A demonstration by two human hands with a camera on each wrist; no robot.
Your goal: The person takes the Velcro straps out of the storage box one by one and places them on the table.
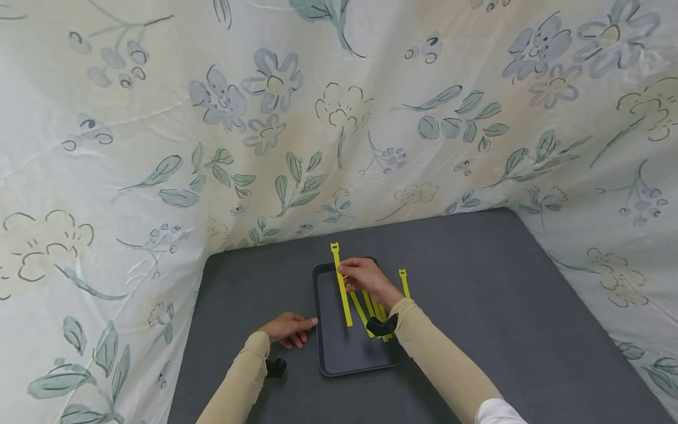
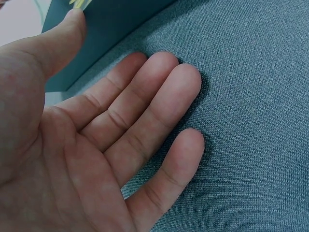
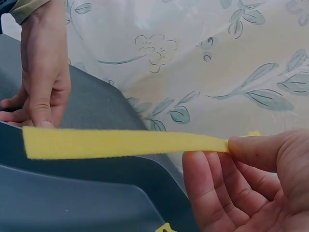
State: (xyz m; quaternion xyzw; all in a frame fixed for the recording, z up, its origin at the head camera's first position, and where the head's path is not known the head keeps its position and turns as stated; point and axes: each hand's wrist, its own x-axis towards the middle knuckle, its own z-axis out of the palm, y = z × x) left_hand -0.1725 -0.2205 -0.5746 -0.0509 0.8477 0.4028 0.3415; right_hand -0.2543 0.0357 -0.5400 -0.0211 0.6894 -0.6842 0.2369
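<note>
Between thumb and fingers my right hand (image 1: 371, 278) pinches a yellow hook-and-loop cable tie (image 1: 342, 288) near its slotted head end. The strap hangs over the dark tray (image 1: 324, 353), its square tail pointing toward me; in the right wrist view the strap (image 3: 111, 143) stretches left from the thumb. Several more yellow ties (image 1: 360, 309) lie in the tray, partly hidden under my right wrist. My left hand (image 1: 288, 328) rests on the table beside the tray, thumb at its left rim. Its fingers are loosely extended in the left wrist view, with nothing in the palm.
Another yellow tie (image 1: 404, 281) shows past the right wrist, by the tray's right side. The dark grey cloth-covered table (image 1: 477, 306) spreads around the tray. A floral curtain (image 1: 275, 147) hangs behind the table and along both its sides.
</note>
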